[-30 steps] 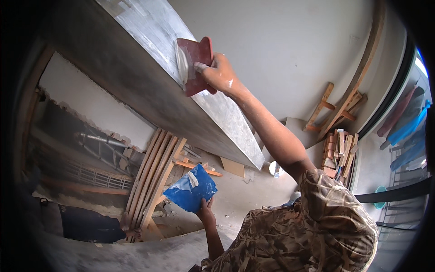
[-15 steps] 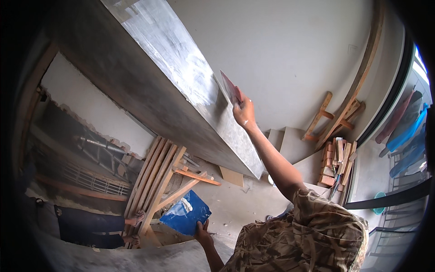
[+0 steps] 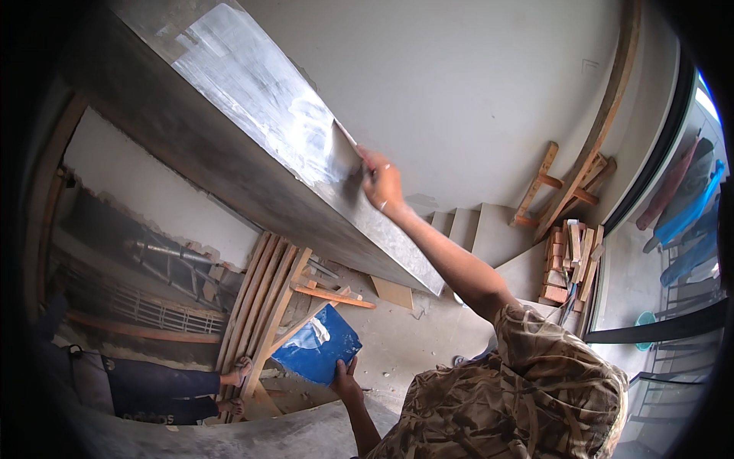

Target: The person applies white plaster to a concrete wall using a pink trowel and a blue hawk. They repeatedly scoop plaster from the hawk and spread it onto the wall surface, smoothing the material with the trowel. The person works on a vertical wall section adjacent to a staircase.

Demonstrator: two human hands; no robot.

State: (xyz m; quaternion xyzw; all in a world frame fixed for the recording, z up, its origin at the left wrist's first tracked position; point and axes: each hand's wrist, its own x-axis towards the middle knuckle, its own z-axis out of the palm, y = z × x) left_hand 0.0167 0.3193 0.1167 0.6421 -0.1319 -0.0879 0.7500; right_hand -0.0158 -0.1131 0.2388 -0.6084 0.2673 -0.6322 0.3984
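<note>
My right hand (image 3: 381,183) grips a thin red putty spreader (image 3: 353,145), seen edge-on against the upper face of a long grey beam (image 3: 390,252), where a patch of white putty (image 3: 252,99) is smeared. Lower down, my left hand (image 3: 346,376) holds a blue flat board (image 3: 306,356) by its lower right side, with a lump of white putty (image 3: 319,329) on it. The spreader's blade is largely hidden by its angle.
A co-worker's legs and bare feet (image 3: 160,375) are at lower left beside leaning planks (image 3: 248,298). Steps (image 3: 489,226), stacked bricks (image 3: 556,275), wooden frames (image 3: 543,180) and a long timber (image 3: 612,92) stand right, near a glass doorway (image 3: 650,306) with hanging clothes.
My right hand has turned the spreader from face-on to edge-on and moved it down the beam from its first place, shifting slightly left since half a second ago. The blue board now sits lower.
</note>
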